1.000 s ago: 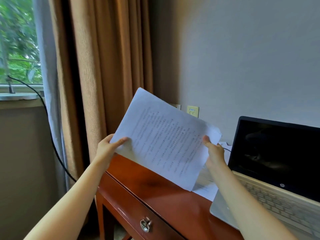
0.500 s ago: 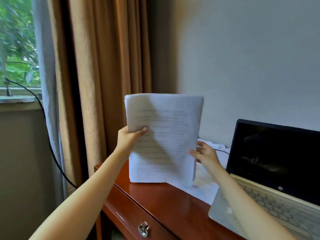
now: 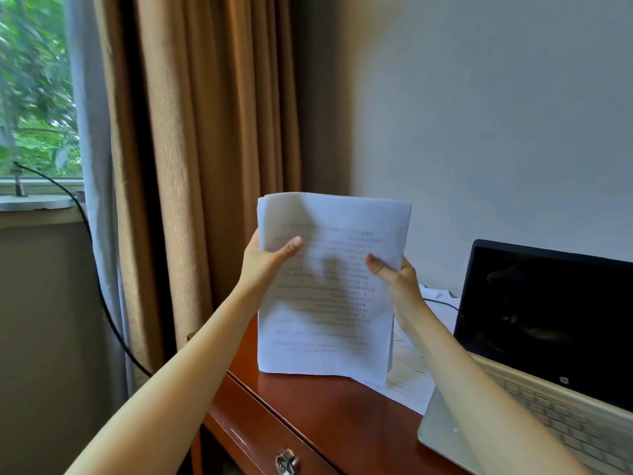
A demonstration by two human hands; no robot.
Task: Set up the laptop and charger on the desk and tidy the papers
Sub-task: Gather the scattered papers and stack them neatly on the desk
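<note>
View from a head-worn camera. A stack of papers (image 3: 329, 289) stands upright, its lower edge apparently resting on the wooden worktop (image 3: 325, 406), left of an open laptop (image 3: 548, 320). The left hand (image 3: 267, 258) holds the left edge with the thumb across the front, and the right hand (image 3: 397, 279) holds the right edge the same way. Each grip is closed on the paper.

A second ago the stack was tilted and clear of the worktop. It has since been turned upright and lowered, and the right hand has moved up its edge. This is probably squaring the sheets by tapping.

Some loose sheets (image 3: 411, 378) lie flat between stack and laptop, so tidying seems unfinished. A thin dark cable (image 3: 442, 301) runs behind them.
</note>
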